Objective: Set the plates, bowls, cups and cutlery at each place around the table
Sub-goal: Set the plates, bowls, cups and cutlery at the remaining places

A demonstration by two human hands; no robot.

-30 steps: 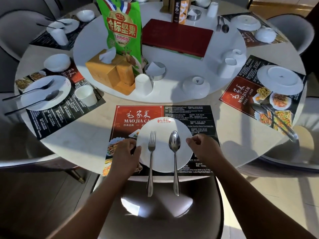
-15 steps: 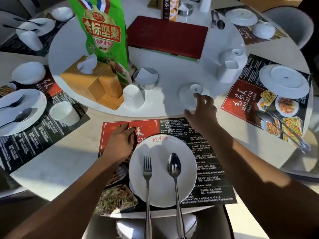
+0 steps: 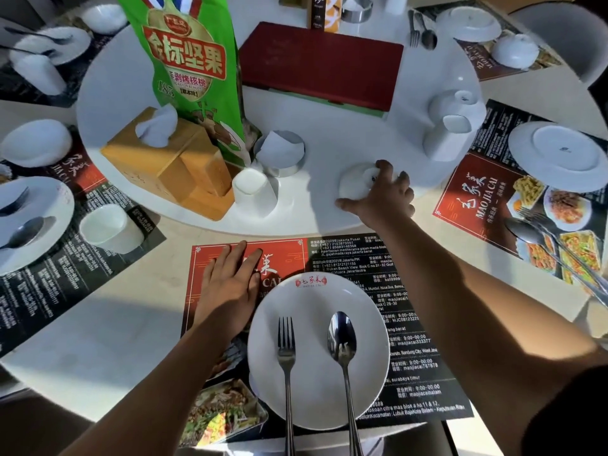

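Right hand (image 3: 385, 195) curls over inverted bowl (image 3: 353, 187) at near edge of turntable (image 3: 345, 133); cup (image 3: 253, 192) well apart to its left. Left hand (image 3: 230, 284) flat, fingers together, on placemat (image 3: 345, 255) just beside plate (image 3: 316, 304) rim.

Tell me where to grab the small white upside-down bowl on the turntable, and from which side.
Come from above on the near side. The bowl lies rim-down on the turntable, so no lip is free; the best grip is probably its domed wall, fingers over the far side, thumb nearer. The right hand is draped over it that way.
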